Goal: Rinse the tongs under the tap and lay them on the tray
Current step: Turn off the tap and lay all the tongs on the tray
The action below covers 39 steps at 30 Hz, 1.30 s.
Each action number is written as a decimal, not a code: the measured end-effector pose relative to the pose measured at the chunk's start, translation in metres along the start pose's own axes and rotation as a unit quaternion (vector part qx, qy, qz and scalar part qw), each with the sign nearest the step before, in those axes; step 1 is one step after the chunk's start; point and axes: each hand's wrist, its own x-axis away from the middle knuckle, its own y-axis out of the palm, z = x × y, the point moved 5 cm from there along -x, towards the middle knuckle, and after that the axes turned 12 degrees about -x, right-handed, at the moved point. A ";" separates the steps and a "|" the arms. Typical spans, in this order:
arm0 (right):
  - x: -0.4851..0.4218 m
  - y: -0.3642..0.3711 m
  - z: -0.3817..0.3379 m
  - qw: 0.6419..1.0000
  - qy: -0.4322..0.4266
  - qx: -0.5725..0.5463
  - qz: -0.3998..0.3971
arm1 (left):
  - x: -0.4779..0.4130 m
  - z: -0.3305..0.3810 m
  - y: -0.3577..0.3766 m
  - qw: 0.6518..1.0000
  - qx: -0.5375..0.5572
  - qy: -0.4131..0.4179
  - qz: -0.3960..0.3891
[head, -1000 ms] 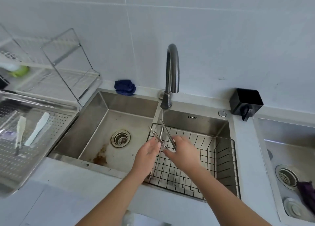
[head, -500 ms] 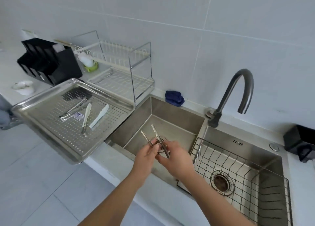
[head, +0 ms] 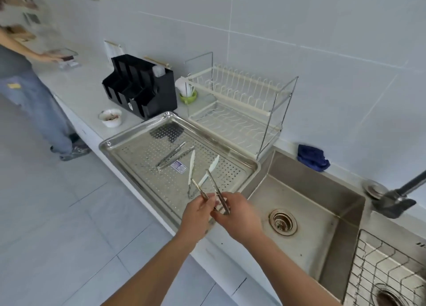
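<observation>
Leftward, perforated tray (head: 108, 145) on table (head: 80, 91); metal pair (head: 172, 155) and white-tipped pair (head: 191, 165) lie on it. Left hand (head: 198, 215) pinches one arm of tongs (head: 213, 183); right hand (head: 239, 215) grips other arm. Tongs held in air over tray's near right corner, arms spread, tips pointing away. Sink (head: 311, 197), tap (head: 391, 204) at right.

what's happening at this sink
A person holds metal tongs in both hands, the left hand pinching one arm and the right hand gripping the other, above the near end of the perforated tray beside the sink. The tongs are not yet laid down. A metal pair and a white-tipped pair already lie on the tray.
</observation>
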 end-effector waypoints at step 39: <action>-0.202 0.194 -0.055 0.958 0.263 0.110 0.031 | -0.250 -0.088 -0.233 0.769 -0.620 0.151 -0.033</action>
